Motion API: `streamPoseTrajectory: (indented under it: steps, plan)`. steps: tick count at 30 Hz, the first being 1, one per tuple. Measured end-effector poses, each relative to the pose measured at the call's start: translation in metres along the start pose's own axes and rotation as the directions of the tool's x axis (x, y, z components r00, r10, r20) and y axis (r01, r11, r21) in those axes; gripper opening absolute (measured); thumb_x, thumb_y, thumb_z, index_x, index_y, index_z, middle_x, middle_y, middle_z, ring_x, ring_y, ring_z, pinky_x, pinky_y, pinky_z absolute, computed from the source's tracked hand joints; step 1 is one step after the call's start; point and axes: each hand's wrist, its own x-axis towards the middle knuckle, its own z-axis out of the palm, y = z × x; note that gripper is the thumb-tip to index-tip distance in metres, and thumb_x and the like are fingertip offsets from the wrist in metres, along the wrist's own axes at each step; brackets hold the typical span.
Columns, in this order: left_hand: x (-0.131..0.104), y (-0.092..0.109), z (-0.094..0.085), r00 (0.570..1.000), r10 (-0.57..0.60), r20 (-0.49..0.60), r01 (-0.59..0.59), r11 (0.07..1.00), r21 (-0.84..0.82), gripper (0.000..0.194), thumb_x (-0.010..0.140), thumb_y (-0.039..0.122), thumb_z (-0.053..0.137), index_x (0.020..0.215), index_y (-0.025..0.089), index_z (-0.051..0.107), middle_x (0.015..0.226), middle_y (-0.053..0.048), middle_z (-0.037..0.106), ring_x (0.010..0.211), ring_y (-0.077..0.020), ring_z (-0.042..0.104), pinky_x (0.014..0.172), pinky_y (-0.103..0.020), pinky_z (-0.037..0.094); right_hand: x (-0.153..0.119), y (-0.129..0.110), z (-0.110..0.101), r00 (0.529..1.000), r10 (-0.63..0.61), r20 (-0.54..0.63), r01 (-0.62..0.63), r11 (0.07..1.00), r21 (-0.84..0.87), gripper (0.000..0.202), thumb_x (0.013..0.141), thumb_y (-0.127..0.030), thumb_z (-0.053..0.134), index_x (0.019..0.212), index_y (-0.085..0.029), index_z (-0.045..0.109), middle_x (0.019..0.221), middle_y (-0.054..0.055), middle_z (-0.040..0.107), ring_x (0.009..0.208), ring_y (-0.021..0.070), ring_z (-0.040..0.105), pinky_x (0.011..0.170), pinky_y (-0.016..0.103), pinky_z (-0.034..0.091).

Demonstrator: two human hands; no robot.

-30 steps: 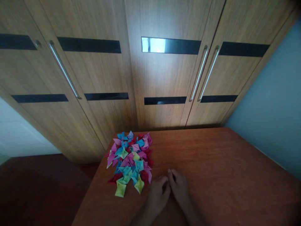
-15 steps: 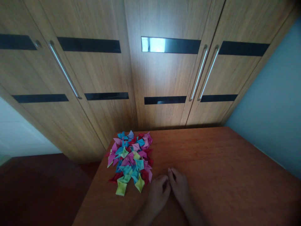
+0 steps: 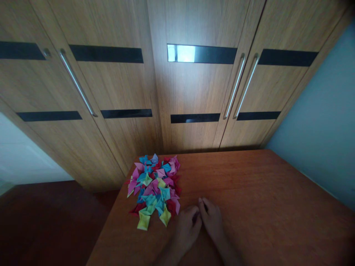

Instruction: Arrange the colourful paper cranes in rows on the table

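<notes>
My left hand [image 3: 187, 225] rests on the wooden table, its fingers curled in and its thumb bent toward them. Right beside it lies my right hand [image 3: 212, 218], also curled, with a small dark gap between thumb and forefinger. The fingertips of both hands meet or nearly meet. No object shows in either hand, though the insides of the palms are hidden. Just left of my left hand spreads a pile of folded paper pieces [image 3: 155, 187] in pink, blue, red, green and yellow. A yellow folded paper piece [image 3: 165, 216] is among the nearest to that hand.
The reddish-brown table [image 3: 266, 207] reaches right toward a pale blue wall [image 3: 318, 140]. Behind it stands a wooden wardrobe [image 3: 191, 88] with long metal handles and dark strips. The table's left edge drops to a dark floor [image 3: 50, 221].
Both hands keep the same pose and place, and the paper pile is unmoved. The camera view has shifted very slightly.
</notes>
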Motion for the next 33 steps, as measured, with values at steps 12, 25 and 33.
streamPoseTrajectory:
  steps: [12,25,33]
  plan:
    - [-0.0002,0.0065,-0.0037,1.000,-0.010,0.000,0.010,1.000,0.014,0.014,0.079,0.011,0.043,0.071,0.019,0.051,0.070,0.000,0.057,0.067,-0.0148,0.053,0.062,-0.023,0.035,-0.0002,0.0003,0.0001,1.000,0.007,0.002,-0.007,1.000,-0.007,0.043,0.093,-0.045,0.031,0.064,-0.020,0.052,0.060,0.001,0.059,0.055,0.0139,0.055,0.057,0.023,0.036]
    - [0.0005,0.0040,-0.0013,1.000,-0.014,0.016,0.014,0.999,0.042,0.013,0.079,0.010,0.043,0.072,0.018,0.051,0.071,0.000,0.057,0.068,-0.0143,0.052,0.062,-0.023,0.035,-0.0008,0.0013,0.0002,1.000,0.018,0.026,-0.018,1.000,0.005,0.040,0.094,-0.041,0.032,0.065,-0.020,0.050,0.062,0.000,0.059,0.059,0.0139,0.055,0.058,0.023,0.035]
    - [-0.0001,0.0047,-0.0013,1.000,-0.014,0.004,0.014,0.999,0.047,0.014,0.079,0.010,0.042,0.069,0.018,0.049,0.069,0.000,0.056,0.066,-0.0131,0.051,0.061,-0.022,0.034,0.0003,0.0030,0.0012,0.999,0.018,0.030,-0.019,1.000,0.009,0.038,0.093,-0.040,0.033,0.065,-0.020,0.049,0.062,0.000,0.058,0.058,0.0136,0.054,0.058,0.023,0.034]
